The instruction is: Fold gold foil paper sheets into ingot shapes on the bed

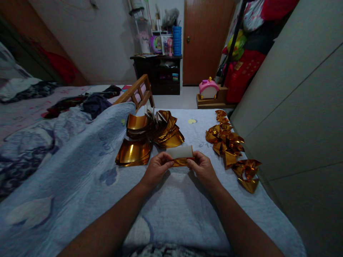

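Between both hands I hold a sheet of gold foil paper [180, 152], its white back facing up and its near edge folded over in a gold strip. My left hand [160, 165] pinches the left end of the fold between thumb and fingers. At the right end, my right hand [201, 165] pinches it the same way. Just beyond and left of my hands lie curled stacks of gold foil sheets [134, 151], some showing white undersides. Several folded gold foil pieces [226, 142] form a heap along the right side of the bed.
A pale blue bedspread [177, 203] covers the surface under my hands. A wooden bed rail [138, 91] stands behind the stacks, with rumpled clothes [96, 103] to its left. Wardrobe doors [302, 107] rise along the right edge. A pink toy case [209, 89] sits beyond the bed.
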### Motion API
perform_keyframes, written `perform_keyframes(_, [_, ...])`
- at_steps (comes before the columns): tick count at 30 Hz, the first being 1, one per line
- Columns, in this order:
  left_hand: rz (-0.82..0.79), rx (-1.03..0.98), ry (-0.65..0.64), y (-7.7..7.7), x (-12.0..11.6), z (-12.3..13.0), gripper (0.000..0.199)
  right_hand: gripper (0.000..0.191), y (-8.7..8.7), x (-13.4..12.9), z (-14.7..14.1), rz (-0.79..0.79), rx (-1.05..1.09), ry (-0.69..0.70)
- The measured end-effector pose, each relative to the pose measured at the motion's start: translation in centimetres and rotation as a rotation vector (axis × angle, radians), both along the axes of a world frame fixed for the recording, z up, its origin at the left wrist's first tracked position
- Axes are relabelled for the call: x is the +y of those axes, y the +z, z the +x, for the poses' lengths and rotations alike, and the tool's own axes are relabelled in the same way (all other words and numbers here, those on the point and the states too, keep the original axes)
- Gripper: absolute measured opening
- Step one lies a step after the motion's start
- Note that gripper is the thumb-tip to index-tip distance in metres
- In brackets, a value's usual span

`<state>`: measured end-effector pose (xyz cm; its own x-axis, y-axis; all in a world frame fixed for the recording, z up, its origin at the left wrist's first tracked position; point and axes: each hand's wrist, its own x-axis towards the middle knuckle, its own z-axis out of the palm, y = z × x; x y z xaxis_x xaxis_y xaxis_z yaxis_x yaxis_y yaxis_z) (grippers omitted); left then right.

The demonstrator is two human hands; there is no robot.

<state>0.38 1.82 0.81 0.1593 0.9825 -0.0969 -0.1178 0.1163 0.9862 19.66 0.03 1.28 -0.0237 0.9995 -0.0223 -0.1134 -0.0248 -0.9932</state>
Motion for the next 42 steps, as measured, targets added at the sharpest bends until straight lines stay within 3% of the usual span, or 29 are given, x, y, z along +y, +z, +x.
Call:
perform_keyframes(9, [0.018, 0.018, 0.009, 0.15, 0.08, 0.01, 0.022, 0.028, 0.16, -0.29, 0.32, 0.031, 0.006, 0.011])
perform_keyframes(26, [-0.008, 0.014, -0.008, 0.33, -0.02, 0.05, 0.024, 0.023, -0.38, 0.05, 0.26, 0.014, -0.016, -0.043])
perform_keyframes(42, [0.011, -0.002, -0.017, -0.01, 0.12, -0.08, 0.022, 0.029, 0.32, -0.34, 0.41, 0.003, -0.072, 0.038])
